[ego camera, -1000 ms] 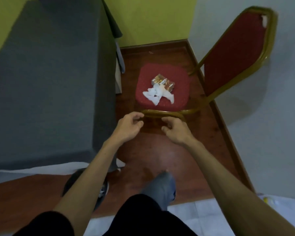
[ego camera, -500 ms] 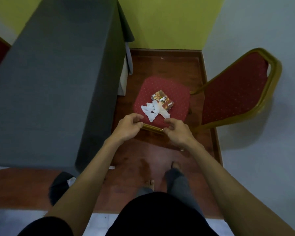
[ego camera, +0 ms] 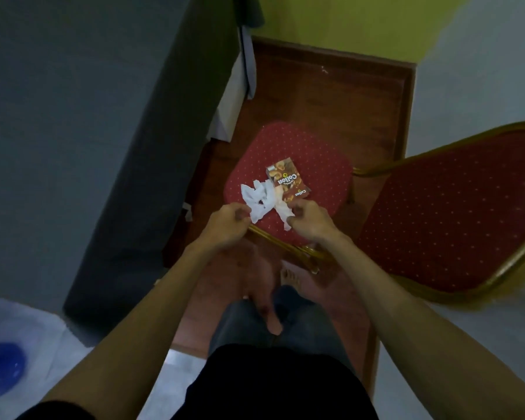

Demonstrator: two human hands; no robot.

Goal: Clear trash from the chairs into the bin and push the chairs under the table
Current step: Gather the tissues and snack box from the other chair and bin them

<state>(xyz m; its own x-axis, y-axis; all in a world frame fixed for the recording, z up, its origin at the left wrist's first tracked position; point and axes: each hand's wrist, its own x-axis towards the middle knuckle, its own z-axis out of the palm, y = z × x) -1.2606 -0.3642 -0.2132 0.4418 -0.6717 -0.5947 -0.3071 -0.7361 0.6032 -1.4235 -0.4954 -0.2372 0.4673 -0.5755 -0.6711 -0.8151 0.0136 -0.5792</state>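
A red chair with a gold frame stands by the table, its seat [ego camera: 303,147] toward me and its backrest [ego camera: 455,207] to the right. On the seat lie a crumpled white tissue [ego camera: 259,195] and a brown snack box [ego camera: 288,180], the box just behind the tissue. My left hand [ego camera: 228,227] pinches the tissue's left edge at the front of the seat. My right hand [ego camera: 309,224] pinches the tissue's right strand, just below the box. The tissue still rests on the seat.
A table under a grey cloth [ego camera: 73,116] fills the left, its corner close to the chair. The white wall [ego camera: 482,71] is right behind the chair. Blurred blue rounded objects [ego camera: 0,365] lie at the lower left. My bare feet [ego camera: 270,298] stand on the wooden floor below the seat.
I have stepped closer and my view has tilted down. Both hands moved forward from the seat's front rail onto the tissue and closed on its edges.
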